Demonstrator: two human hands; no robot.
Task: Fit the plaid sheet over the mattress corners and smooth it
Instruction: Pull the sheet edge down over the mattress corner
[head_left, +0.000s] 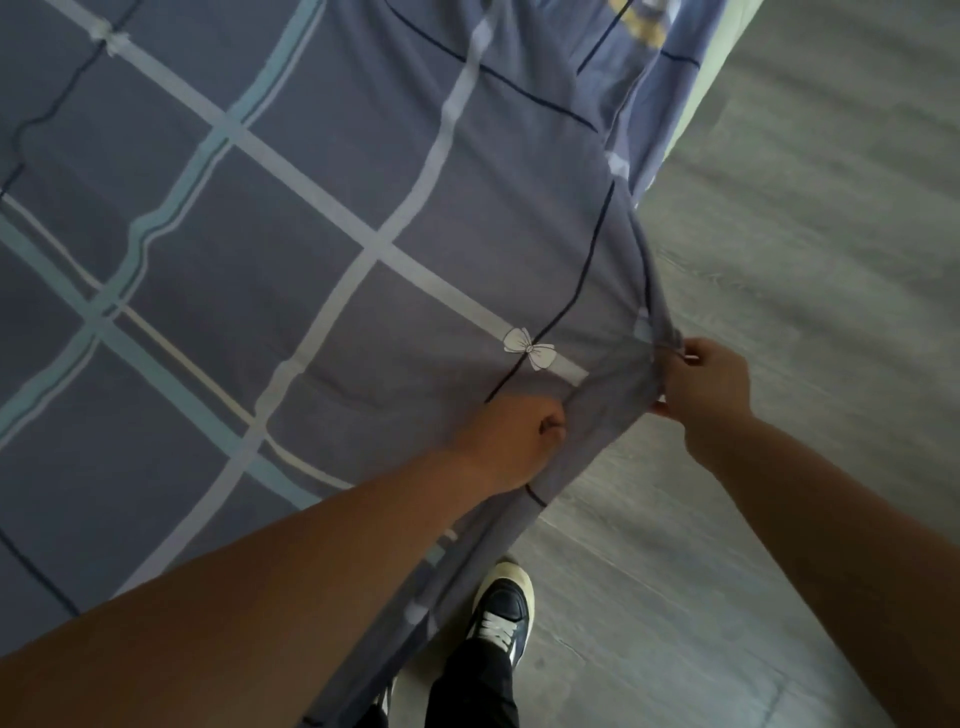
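The plaid sheet covers the bed across the left and far part of the view. It is soft, matte, grey-blue cloth crossed by broad white and teal bands and thin navy lines, with a small white bow print near your hands. Shallow wrinkles wave the stripes on the left. Its right edge drapes off the bedside toward the floor.

Your left grip is curled tight, bunching a fold of the sheet at the near right edge. Your right grip, just beside it over the floor, pinches the gathered hem between thumb and fingers, and the cloth is drawn taut between the two.

A pale green mattress edge shows far right. The grey wood-grain floor lies beneath, with your dark lace-up shoe near.
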